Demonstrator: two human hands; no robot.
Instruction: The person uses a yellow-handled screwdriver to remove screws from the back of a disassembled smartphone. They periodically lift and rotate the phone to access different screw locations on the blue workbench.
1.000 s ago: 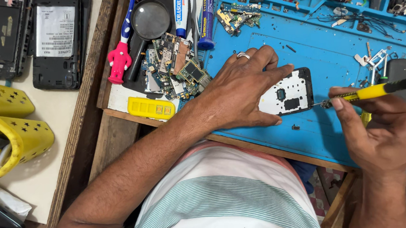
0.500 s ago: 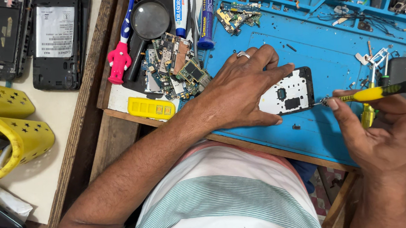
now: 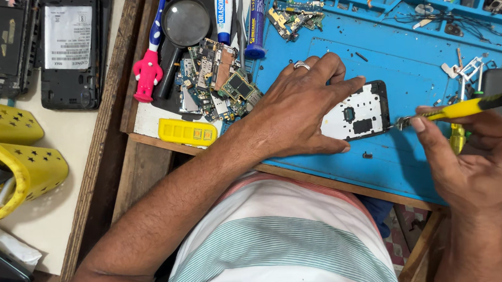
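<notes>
My left hand [image 3: 301,112], with a ring on one finger, lies flat over an opened phone body [image 3: 358,112] on the blue work mat [image 3: 396,45] and pins it down. My right hand [image 3: 478,156] grips a yellow-handled screwdriver [image 3: 469,108]. Its metal tip points left and sits just off the phone's right edge. The phone shows a white inner frame with dark cutouts. My palm hides its left half.
A heap of circuit boards [image 3: 215,82], a magnifying glass [image 3: 183,26], a pink toothbrush [image 3: 148,60] and glue tubes [image 3: 255,24] lie left of the mat. A yellow tool [image 3: 188,132] rests at the bench edge. Two open phones [image 3: 65,48] and a yellow basket [image 3: 14,155] lie far left.
The screwdriver has drawn slightly right and tilted, so its tip now sits just off the phone's edge. My left hand has stayed on the phone.
</notes>
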